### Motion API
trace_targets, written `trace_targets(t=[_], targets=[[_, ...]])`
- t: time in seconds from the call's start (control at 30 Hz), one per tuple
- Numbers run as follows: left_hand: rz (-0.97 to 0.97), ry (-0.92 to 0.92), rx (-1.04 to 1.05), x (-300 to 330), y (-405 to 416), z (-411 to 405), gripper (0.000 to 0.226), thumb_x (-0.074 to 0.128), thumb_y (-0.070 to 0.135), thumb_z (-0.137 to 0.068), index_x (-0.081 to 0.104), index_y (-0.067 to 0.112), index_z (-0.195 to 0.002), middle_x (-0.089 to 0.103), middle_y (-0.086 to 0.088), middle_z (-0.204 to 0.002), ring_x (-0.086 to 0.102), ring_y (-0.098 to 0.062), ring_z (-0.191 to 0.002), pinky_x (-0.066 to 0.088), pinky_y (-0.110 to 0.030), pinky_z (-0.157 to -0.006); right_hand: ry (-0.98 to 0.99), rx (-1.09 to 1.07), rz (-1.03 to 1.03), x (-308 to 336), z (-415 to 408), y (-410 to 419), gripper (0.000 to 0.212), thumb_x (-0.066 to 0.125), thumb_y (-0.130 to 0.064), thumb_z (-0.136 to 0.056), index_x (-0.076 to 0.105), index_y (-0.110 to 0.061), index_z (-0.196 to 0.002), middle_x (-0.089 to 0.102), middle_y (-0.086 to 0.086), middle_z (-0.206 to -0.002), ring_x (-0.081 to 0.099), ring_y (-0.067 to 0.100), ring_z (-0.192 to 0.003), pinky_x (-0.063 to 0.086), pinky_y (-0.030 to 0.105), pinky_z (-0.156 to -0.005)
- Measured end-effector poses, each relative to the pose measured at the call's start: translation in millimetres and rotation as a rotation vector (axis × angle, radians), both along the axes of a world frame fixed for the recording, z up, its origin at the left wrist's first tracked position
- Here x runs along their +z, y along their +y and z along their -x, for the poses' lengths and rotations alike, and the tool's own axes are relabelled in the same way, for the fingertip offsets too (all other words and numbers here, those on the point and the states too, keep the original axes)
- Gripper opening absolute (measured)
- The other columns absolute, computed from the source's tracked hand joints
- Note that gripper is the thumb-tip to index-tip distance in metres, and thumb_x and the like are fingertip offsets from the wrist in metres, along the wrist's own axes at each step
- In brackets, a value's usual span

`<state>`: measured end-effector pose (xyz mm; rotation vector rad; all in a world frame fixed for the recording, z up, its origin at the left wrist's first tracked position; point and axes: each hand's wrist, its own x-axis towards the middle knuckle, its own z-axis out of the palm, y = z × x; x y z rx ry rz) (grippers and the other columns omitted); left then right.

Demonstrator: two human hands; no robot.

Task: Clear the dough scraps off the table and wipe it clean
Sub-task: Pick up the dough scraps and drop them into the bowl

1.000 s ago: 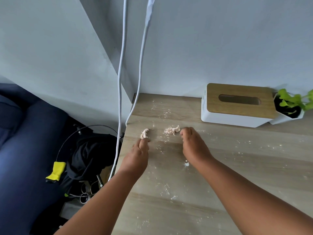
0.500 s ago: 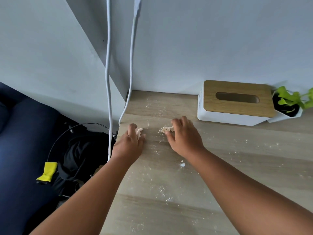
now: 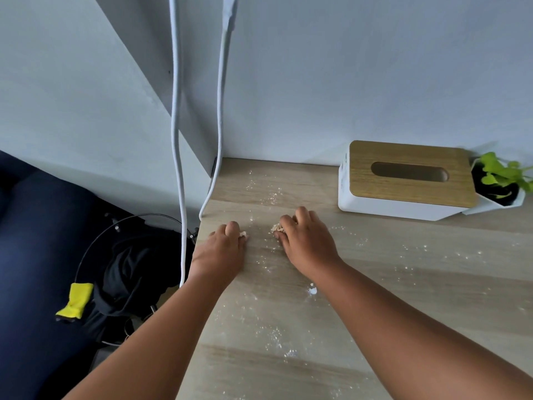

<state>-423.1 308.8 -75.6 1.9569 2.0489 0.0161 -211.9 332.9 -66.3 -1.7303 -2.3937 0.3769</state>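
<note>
Two hands work near the far left corner of a flour-dusted wooden desk point(image 3: 375, 284). The left hand point(image 3: 220, 252) pinches a small pale dough scrap point(image 3: 243, 234) at its fingertips; the right hand point(image 3: 307, 241) curls its fingers round a larger crumbly scrap point(image 3: 276, 227). Both scraps are shapeless lumps, so no long axis can be told. Lifting should go best with a firm pinch, straight up, so crumbs do not scatter

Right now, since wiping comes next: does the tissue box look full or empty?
Cannot tell. The tissue box sits shut, upright by the wall; nothing pokes from its dark slot, but tissues could lie lower inside.
</note>
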Motion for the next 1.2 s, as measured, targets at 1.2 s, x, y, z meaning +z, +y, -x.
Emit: trace_targets(t=[1.2], targets=[[0.031,-0.944,0.417,43.6,-51.0,-37.0,0.016,0.058,0.030,-0.104,0.060,0.021,-0.092,0.067,0.002,-0.072,0.055,-0.013,-0.050,0.046,-0.033,-0.047,0.766,-0.751,0.351,41.2,-50.1,-88.8,0.031,0.037,0.001,-0.095,0.057,-0.020,-0.085,0.067,0.004,-0.081,0.063,0.024,-0.063,0.046,0.031,-0.057]])
